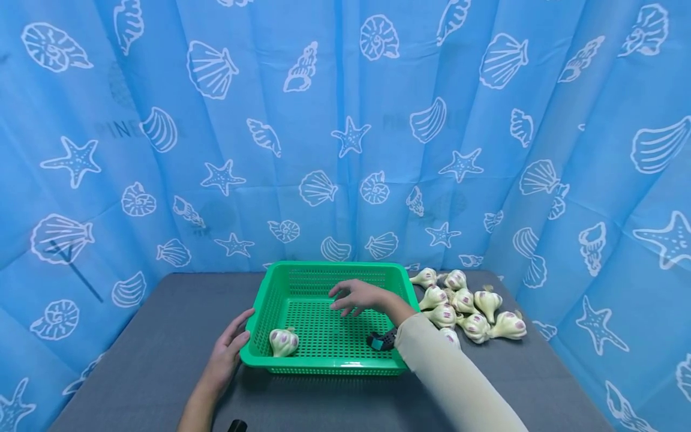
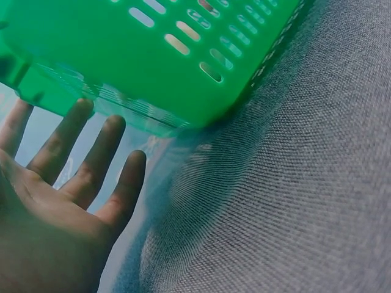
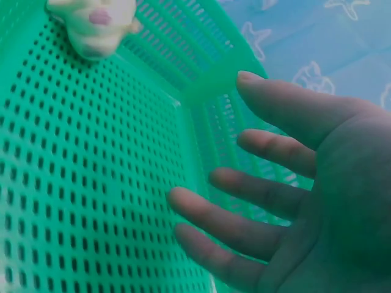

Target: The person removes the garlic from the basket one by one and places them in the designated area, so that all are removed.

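Note:
A green plastic basket (image 1: 345,364) with slotted walls stands on the grey table. One garlic bulb (image 1: 283,342) lies in its near left corner; the right wrist view shows this garlic bulb (image 3: 98,24) too. My right hand (image 1: 358,297) hovers over the basket with nothing in it, its fingers spread and relaxed in the right wrist view. At the basket's left side is my left hand (image 1: 224,351), fingertips right at the rim. The left wrist view shows its fingers (image 2: 91,168) extended along the green wall.
Several garlic bulbs (image 1: 475,327) lie in a pile on the table right of the basket, close against its wall. A blue curtain (image 1: 345,150) with shell prints hangs behind and beside the grey table (image 1: 178,318). A small black object (image 1: 237,425) shows at the near edge.

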The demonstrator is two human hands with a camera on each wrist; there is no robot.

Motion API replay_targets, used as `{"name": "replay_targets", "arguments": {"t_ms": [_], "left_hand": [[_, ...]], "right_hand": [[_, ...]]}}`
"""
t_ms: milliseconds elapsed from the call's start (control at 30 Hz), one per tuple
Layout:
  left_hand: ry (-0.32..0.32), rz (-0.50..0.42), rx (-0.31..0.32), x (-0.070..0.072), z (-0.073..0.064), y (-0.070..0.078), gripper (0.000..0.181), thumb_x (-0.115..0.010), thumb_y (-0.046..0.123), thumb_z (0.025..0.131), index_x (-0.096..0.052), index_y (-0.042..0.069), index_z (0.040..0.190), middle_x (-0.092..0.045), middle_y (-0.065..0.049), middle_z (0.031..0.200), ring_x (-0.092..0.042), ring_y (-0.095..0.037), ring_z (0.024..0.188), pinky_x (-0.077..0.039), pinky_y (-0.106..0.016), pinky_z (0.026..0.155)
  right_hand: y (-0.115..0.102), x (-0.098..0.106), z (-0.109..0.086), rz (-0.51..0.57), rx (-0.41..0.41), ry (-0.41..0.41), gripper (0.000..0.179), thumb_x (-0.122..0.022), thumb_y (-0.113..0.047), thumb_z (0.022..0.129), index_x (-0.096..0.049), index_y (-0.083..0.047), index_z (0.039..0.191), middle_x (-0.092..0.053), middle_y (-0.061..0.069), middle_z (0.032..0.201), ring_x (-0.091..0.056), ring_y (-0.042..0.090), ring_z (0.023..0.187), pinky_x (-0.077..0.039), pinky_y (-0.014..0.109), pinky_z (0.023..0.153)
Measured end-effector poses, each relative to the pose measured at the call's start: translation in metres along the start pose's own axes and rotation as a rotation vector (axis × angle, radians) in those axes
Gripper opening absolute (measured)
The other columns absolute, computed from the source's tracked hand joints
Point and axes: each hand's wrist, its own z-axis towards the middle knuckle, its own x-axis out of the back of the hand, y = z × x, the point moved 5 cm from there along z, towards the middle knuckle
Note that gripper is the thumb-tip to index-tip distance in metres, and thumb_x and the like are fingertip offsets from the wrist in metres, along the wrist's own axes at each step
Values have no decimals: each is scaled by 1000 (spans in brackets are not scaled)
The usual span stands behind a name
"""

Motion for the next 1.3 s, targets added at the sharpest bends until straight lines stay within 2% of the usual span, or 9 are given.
{"name": "replay_targets", "arguments": {"t_ms": [233,467,633,900,1133,1300], "left_hand": [[12,34,-34,0,-1,0,47,-43,19,105,-34,9,151,-31,-22,150,-49,2,114,-45,-22,86],[-9,-14,-3,-1,1,0,49,-43,23,106,-32,10,151,-29,-23,151,-49,4,113,-46,-23,86],[-17,-39,-8,0,1,0,49,-42,22,106,-31,8,151,-29,-24,151,-50,2,114,-47,-23,86],[-17,-3,-56,0,0,0,47,-41,18,106,-32,5,151,-31,-24,149,-50,1,114,-47,-23,85],[-30,-40,-11,-1,2,0,49,-42,22,106,-30,7,152,-28,-26,151,-50,3,113,-47,-24,85],[-33,-45,-20,-1,3,-1,49,-42,21,106,-30,6,152,-28,-25,150,-50,3,114,-47,-23,86]], "right_hand": [[-4,-24,11,15,-35,-77,51,-66,-29,94,-51,-3,136,-55,11,125,-64,38,100,-50,51,84],[-14,-39,13,44,-36,-168,51,-63,-31,96,-51,-6,139,-48,13,137,-63,41,103,-47,55,87],[-20,-49,18,31,-41,-223,50,-60,-34,97,-51,-9,140,-46,12,141,-64,38,103,-48,54,87],[-30,-68,28,10,-54,-279,49,-60,-36,97,-52,-12,139,-46,8,141,-63,37,104,-49,53,85],[-32,-79,39,-38,-101,-283,49,-61,-40,96,-53,-17,138,-44,9,142,-64,35,102,-50,52,83],[-31,-82,42,-51,-133,-321,48,-62,-44,94,-55,-21,136,-49,6,136,-62,33,104,-50,52,83]]}}
